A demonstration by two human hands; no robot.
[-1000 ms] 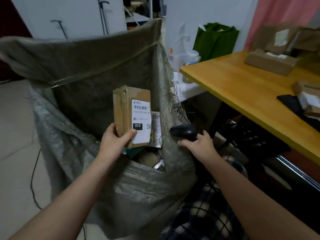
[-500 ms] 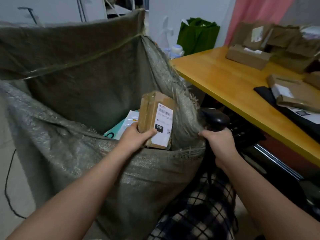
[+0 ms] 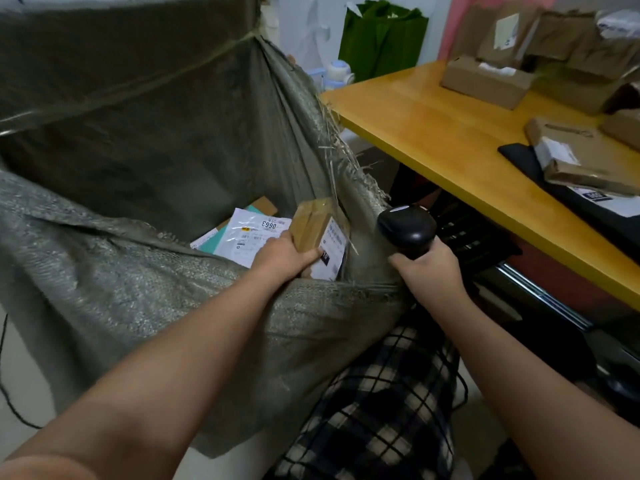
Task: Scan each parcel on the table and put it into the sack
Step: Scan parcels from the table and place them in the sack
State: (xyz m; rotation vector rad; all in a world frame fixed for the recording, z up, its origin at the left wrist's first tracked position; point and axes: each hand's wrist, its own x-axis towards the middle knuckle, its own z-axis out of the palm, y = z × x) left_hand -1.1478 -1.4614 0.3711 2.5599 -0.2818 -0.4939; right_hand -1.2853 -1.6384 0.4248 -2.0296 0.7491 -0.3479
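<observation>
Head cam: my left hand (image 3: 282, 252) grips a cardboard parcel (image 3: 317, 226) inside the sack (image 3: 104, 271), right hand (image 3: 429, 268) curled around the scanner (image 3: 407, 228).

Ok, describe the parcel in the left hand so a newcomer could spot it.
Find the big grey-green woven sack beside the yellow table. In its mouth, the left hand grips a brown cardboard box. Unlike the flat white mailer beside it, it is thick, taped, with a white label.
</observation>
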